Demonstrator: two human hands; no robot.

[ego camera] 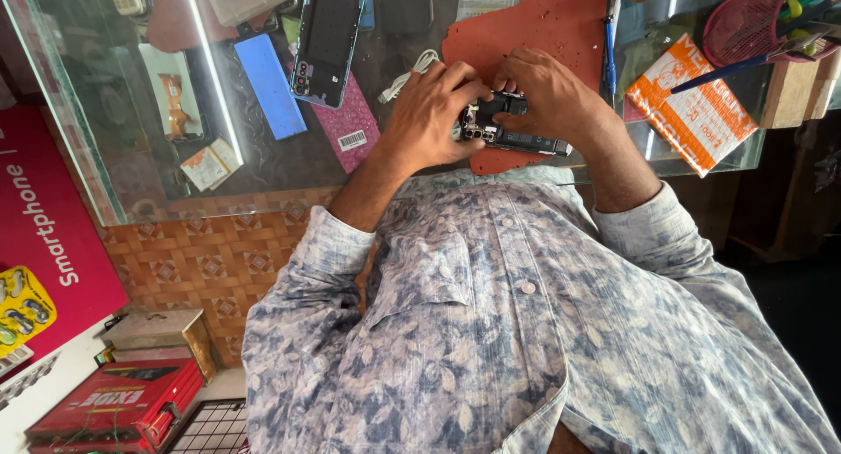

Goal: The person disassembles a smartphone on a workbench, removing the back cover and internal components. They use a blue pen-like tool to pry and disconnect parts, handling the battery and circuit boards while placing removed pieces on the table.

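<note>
Nearest, both hands work on an opened phone [512, 134] at the near edge of the red mat [561, 29] on the glass bench [123, 169]. Left hand [431, 112] and right hand [547, 90] have fingers curled tight around it. Its insides lie bare, so reassembly looks undone. Farther off lies a detached back cover [328, 38]

Glass-topped counter [105, 169], items visible under the pane. Lying on top: red-brown work mat [561, 24] at centre-far; opened phone [504, 130] on the mat's near edge, under both hands. Left of the mat: white cable [407, 75], phone back cover [328, 38] with camera cutouts, pink card with barcode [350, 125], blue flat slab [270, 86]. Right: orange-and-white packet [701, 112], pink basket [753, 24], wooden block [788, 90].
</note>
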